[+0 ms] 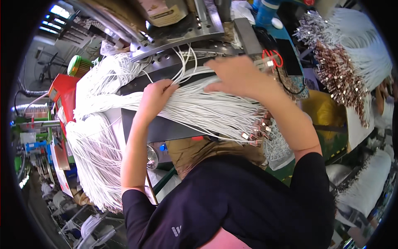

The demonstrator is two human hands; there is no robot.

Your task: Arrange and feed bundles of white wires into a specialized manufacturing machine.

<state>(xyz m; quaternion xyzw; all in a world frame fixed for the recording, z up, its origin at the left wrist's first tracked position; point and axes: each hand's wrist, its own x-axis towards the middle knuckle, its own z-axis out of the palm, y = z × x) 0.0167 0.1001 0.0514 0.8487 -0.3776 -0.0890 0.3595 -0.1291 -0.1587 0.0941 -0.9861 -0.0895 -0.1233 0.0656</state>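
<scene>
A thick bundle of white cables lies across the dark bench surface in front of me, its copper-coloured connector ends fanned toward the right. My left hand is closed on some strands near the middle of this bundle, thumb and fingertips together. To its right, my right hand reaches over the far side of the bundle with thumb and fingers apart, cables lying between them. Whether its fingertips touch the strands is hard to make out. A few loose strands rise toward the metal machine base beyond.
A metal press base stands at the far side of the bench. More white cable bundles hang over the left edge, near a red machine. A clear bag of small parts sits at right. Connector-ended cables are heaped farther right.
</scene>
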